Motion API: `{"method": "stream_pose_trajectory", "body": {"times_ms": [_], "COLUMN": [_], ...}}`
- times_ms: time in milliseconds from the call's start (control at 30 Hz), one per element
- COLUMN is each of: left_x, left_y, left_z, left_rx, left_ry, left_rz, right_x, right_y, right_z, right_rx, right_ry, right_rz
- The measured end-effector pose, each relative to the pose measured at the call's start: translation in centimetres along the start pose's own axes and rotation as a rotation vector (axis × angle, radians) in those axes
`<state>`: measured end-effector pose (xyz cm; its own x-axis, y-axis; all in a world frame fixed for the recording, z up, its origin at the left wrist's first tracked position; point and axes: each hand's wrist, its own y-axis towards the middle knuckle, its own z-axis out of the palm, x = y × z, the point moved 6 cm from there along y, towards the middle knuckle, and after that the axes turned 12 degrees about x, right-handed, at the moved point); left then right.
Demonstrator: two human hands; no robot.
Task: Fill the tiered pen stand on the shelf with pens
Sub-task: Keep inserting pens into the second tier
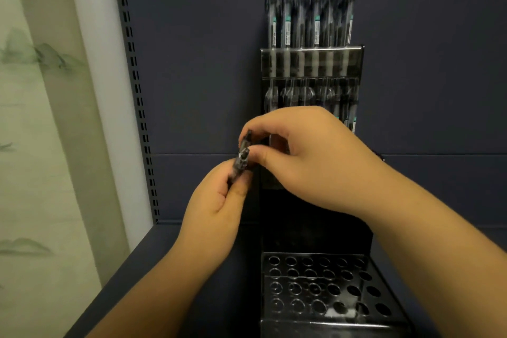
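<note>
Two hands work one pen [242, 158]: left hand [216, 211] grips barrel, right hand [299, 156] pinches its top; next, likely seat it in stand [315, 282] holes below.

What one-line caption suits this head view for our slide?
Both hands, left hand and right hand, hold a pen beside the tiered pen stand, its top row filled, front holes empty.

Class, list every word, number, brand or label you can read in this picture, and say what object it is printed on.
No text can be quoted here.
Pens in the top tier: white labels with teal tips on the barrels, print too blurred to read.
Pens in the second tier: similar labels, unreadable.
Pen held in both hands: no legible marking.
Pen stand: no lettering visible.
</note>
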<state>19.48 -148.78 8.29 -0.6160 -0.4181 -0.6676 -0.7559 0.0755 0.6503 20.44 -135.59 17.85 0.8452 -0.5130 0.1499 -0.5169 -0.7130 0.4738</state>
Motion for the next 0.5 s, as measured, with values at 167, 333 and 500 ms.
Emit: {"method": "stream_pose_trajectory", "body": {"times_ms": [167, 333, 500], "left_x": [1.0, 3.6, 4.5], "left_y": [0.1, 0.2, 0.2], "left_z": [-0.7, -1.0, -0.6], "left_rx": [-0.062, -0.154, -0.141], "left_ry": [0.001, -0.261, -0.450], "left_rz": [-0.077, -0.260, -0.380], "right_x": [-1.0, -2.6, -3.5], "right_y": [-0.4, -2.7, -5.5], "right_z": [-2.5, -7.1, -11.0], "right_rx": [-0.191, -0.547, -0.791], "right_ry": [0.219, 0.417, 0.301], "right_rz": [0.019, 0.016, 0.005]}}
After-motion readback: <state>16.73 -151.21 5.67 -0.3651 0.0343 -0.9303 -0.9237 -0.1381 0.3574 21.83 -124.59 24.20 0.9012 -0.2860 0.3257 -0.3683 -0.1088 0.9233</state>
